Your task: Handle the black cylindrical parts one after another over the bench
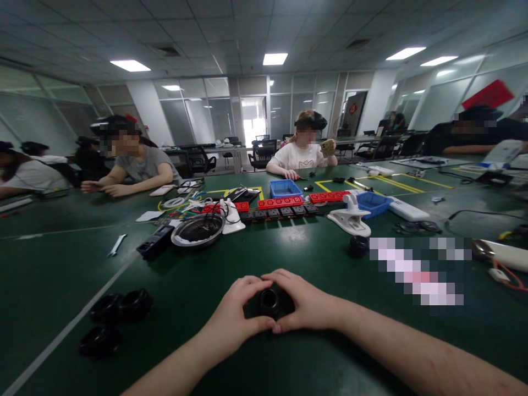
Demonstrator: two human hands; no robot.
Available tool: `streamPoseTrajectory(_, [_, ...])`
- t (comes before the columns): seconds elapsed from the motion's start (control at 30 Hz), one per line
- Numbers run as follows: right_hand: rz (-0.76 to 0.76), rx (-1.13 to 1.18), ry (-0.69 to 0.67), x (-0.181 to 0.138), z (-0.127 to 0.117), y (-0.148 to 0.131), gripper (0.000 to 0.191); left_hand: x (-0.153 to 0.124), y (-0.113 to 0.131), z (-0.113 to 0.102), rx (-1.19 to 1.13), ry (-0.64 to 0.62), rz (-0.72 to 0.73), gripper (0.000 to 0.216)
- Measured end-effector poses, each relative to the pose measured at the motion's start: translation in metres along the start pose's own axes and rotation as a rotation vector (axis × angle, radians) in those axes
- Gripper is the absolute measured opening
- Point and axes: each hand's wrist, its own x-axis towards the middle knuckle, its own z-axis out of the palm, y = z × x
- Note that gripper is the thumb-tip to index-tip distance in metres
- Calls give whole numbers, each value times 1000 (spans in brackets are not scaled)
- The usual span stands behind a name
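A small black round part with a hole in its middle [269, 301] rests on the green table [313, 258] right in front of me. My left hand [231, 319] curls around its left side and my right hand [307, 301] around its right side. The fingertips and thumbs of both hands meet around the part, so both grip it together. Three similar black round parts [119, 308] lie on the table to my left, apart from my hands.
A metal bowl with cables [198, 230], a black power strip [154, 242], a wrench [116, 245], red and black strips [284, 206], blue bins [285, 188], a white clamp [350, 219] and another black part [358, 246] lie further off. Other people sit around the table.
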Motion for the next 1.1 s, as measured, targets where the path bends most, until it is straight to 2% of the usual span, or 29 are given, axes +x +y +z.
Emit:
streamPoseTrajectory(0.1, [24, 60, -192, 2, -9, 0, 46, 1, 4, -10, -15, -119, 7, 38])
streamPoseTrajectory(0.2, [67, -16, -256, 3, -13, -3, 29, 0, 5, -14, -30, -206, 17, 41])
streamPoseTrajectory(0.4, [-3, -52, -256, 3, -12, -6, 32, -2, 3, -12, -40, -229, -27, 42])
streamPoseTrajectory(0.47, [43, -47, -252, 3, -8, -7, 30, -3, 3, -8, -25, -211, -53, 41])
streamPoseTrajectory(0.53, [143, -92, -203, 4, 0, -9, 34, -4, 4, -2, 19, -142, -90, 38])
streamPoseTrajectory(0.6, [208, -237, -92, 5, 8, -14, 41, -5, 5, 5, 101, -30, -121, 34])
streamPoseTrajectory(0.67, [201, -420, 16, 6, 15, -18, 46, -5, 5, 8, 188, 61, -136, 32])
streamPoseTrajectory(0.73, [166, -518, 63, 5, 16, -21, 50, -5, 5, 8, 239, 89, -124, 30])
streamPoseTrajectory(0.8, [129, -473, 23, 4, 11, -22, 54, -3, 5, 3, 221, 50, -83, 31])
streamPoseTrajectory(0.87, [101, -345, -71, 2, 4, -20, 54, -2, 5, -4, 155, -30, -28, 33])
streamPoseTrajectory(0.97, [65, -168, -211, 2, -7, -14, 44, -1, 5, -13, 49, -105, 44, 34])
streamPoseTrajectory(1.1, [47, -84, -223, 4, -9, -6, 33, -1, 3, -15, 29, -116, 43, 35])
